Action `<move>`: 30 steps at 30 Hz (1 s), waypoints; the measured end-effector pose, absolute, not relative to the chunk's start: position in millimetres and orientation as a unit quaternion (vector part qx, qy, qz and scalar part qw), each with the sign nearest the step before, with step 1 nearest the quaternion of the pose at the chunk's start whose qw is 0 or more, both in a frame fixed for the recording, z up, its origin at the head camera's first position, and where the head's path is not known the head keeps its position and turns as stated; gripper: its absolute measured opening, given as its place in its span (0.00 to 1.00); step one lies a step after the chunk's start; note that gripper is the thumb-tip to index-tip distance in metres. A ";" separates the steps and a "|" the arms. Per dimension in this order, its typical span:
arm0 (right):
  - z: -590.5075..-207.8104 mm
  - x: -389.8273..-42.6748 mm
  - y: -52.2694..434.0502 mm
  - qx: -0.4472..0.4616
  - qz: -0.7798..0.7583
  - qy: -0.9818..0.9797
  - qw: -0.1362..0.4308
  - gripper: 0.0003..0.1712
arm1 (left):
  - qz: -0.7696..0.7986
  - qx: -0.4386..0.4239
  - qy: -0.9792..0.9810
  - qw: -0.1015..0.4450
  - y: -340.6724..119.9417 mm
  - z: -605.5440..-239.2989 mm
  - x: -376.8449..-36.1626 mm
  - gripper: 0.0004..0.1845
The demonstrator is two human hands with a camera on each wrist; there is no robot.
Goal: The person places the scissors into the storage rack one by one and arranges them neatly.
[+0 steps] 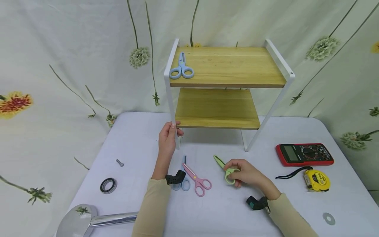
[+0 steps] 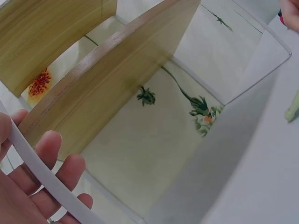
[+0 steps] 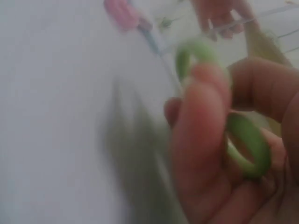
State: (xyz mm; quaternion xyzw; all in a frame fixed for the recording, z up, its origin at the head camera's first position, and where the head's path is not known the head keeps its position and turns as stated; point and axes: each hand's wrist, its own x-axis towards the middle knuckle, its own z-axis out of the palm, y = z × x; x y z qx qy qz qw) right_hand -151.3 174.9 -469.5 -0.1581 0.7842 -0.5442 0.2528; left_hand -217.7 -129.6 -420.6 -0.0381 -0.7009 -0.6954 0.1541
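My left hand (image 1: 169, 136) grips the front left white leg (image 1: 171, 105) of a two-tier wooden rack (image 1: 225, 82); in the left wrist view my fingers (image 2: 56, 158) curl round that white bar (image 2: 42, 177). My right hand (image 1: 247, 172) holds the handles of green scissors (image 1: 226, 168) on the white table, blades pointing up-left. The right wrist view is blurred and shows my fingers (image 3: 201, 140) round the green handle loops (image 3: 247, 144). Pink scissors (image 1: 197, 179) and blue scissors (image 1: 184, 177) lie between my hands. Another blue pair (image 1: 181, 66) lies on the rack's top shelf.
A red multimeter (image 1: 305, 154) and a yellow tape measure (image 1: 316, 179) lie at the right, with a washer (image 1: 328, 218) near the front right. At the left are a bolt (image 1: 119, 162), a black ring (image 1: 108, 185) and a chrome shower head (image 1: 88, 220). A floral cloth hangs behind.
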 end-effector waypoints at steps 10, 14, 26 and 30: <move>-360.8 -155.7 168.4 -0.358 -0.590 0.706 0.160 0.23 | -0.688 -0.044 -0.707 0.160 -129.1 -421.3 -216.3 0.17; -310.9 -162.1 165.8 -0.441 -0.578 0.674 0.133 0.36 | -0.691 -0.045 -0.703 0.161 -129.2 -421.7 -216.6 0.17; -199.9 -188.1 136.6 -0.428 -0.466 0.771 -0.069 0.26 | -0.688 -0.048 -0.703 0.172 -129.3 -423.5 -216.3 0.18; -179.6 -217.4 125.9 -0.340 -0.356 0.861 -0.132 0.27 | -0.691 -0.049 -0.702 0.166 -128.3 -424.3 -217.0 0.17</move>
